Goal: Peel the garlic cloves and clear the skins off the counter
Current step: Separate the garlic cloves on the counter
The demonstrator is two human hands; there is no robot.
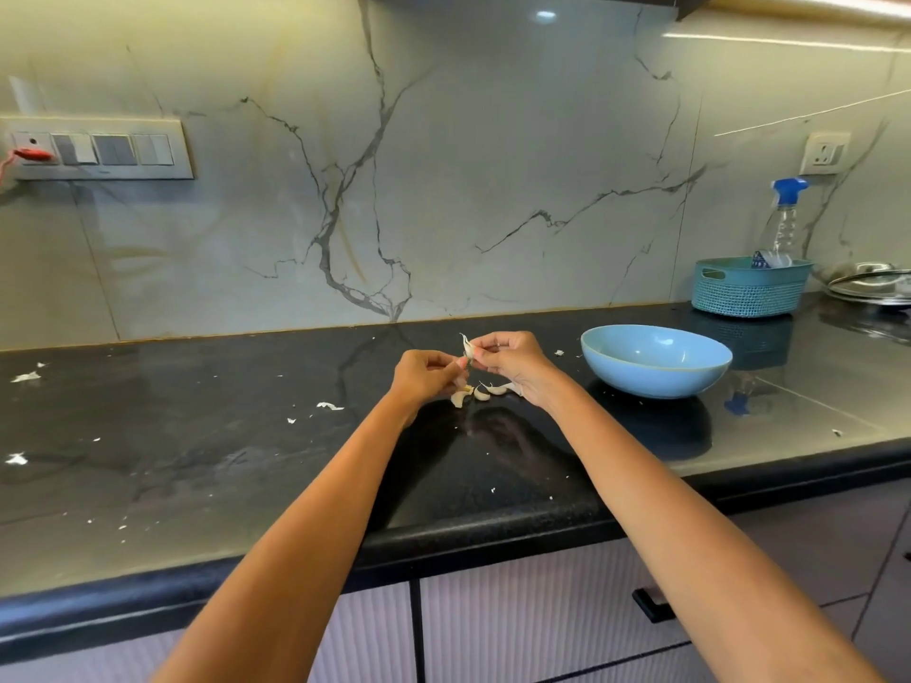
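Both hands are raised a little above the black counter. My right hand pinches a garlic clove with a white skin flap sticking up. My left hand has its fingertips curled at the clove's lower end, pinching its skin. Beneath the hands, several garlic cloves lie on the counter. Small white skin scraps are scattered over the counter to the left and in front. An empty light blue bowl stands to the right of my hands.
A teal basket holding a spray bottle stands at the back right, beside a glass lid. A switch panel with a red plug is on the marble wall at left. Cabinet fronts run below the counter edge.
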